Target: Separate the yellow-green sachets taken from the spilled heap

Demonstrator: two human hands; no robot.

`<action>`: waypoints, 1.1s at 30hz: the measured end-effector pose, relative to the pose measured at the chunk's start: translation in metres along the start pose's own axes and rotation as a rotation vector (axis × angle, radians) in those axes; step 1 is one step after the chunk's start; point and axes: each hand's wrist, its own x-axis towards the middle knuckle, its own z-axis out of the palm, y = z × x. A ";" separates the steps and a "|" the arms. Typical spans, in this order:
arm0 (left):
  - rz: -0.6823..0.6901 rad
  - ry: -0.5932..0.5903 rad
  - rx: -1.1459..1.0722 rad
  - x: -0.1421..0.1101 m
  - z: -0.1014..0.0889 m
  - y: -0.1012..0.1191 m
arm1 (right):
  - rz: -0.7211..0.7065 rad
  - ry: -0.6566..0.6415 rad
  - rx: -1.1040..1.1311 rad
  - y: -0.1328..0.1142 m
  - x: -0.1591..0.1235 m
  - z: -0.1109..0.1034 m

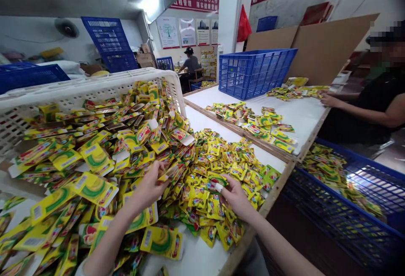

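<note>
The left hand (156,182) is apparently pinching a box (171,170) mid-frame; the right hand (234,195) is gripping a packet (218,180). Boxes (96,156) are lying left, packets (198,196) centre-right, presumably for easy reaching across the bench (196,257).

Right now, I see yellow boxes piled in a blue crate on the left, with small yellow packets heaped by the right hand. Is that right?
Not quite: the crate is white, as the head view shows. The yellow boxes are piled in it on the left, and small yellow packets are heaped by the right hand.
</note>
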 end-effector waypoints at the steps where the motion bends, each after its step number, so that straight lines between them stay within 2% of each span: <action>1: -0.025 -0.032 -0.089 -0.011 0.007 0.008 | 0.011 -0.027 0.047 -0.012 -0.001 0.002; 2: -0.051 -0.083 -0.197 -0.022 0.016 0.017 | 0.015 -0.052 0.106 -0.024 -0.002 0.004; 3: -0.132 -0.182 -0.420 -0.032 0.025 0.026 | 0.012 -0.077 0.174 -0.036 -0.003 0.007; 4: -0.198 -0.225 -0.595 -0.040 0.034 0.034 | 0.006 -0.103 0.242 -0.047 -0.004 0.011; 6: -0.256 -0.248 -0.823 -0.052 0.048 0.050 | -0.019 -0.158 0.342 -0.063 -0.004 0.018; 8: -0.255 -0.246 -0.893 -0.058 0.056 0.061 | -0.110 -0.203 0.297 -0.070 -0.003 0.023; 12: -0.256 -0.298 -0.874 -0.063 0.060 0.068 | -0.313 -0.329 -0.116 -0.074 -0.004 0.019; 16: -0.220 -0.353 -0.818 -0.069 0.068 0.064 | -0.302 -0.570 -0.491 -0.086 -0.014 0.007; 18: -0.198 -0.349 -0.818 -0.073 0.075 0.061 | -0.284 -0.646 -0.607 -0.092 -0.019 0.003; 21: -0.222 -0.389 -0.855 -0.075 0.081 0.056 | -0.251 -0.655 -0.520 -0.090 -0.022 -0.004; 24: -0.261 -0.461 -0.911 -0.072 0.081 0.052 | -0.280 -0.502 -0.374 -0.073 -0.023 -0.011; 26: -0.227 -0.496 -0.944 -0.068 0.080 0.054 | -0.333 -0.455 -0.352 -0.062 -0.025 -0.013; 30: -0.125 -0.501 -0.876 -0.055 0.083 0.063 | -0.286 -0.604 -0.339 -0.054 -0.033 -0.012; 31: -0.106 -0.491 -0.826 -0.050 0.085 0.066 | -0.265 -0.610 -0.356 -0.054 -0.034 -0.014; 33: -0.083 -0.495 -0.749 -0.038 0.091 0.069 | -0.253 -0.538 -0.401 -0.053 -0.029 -0.024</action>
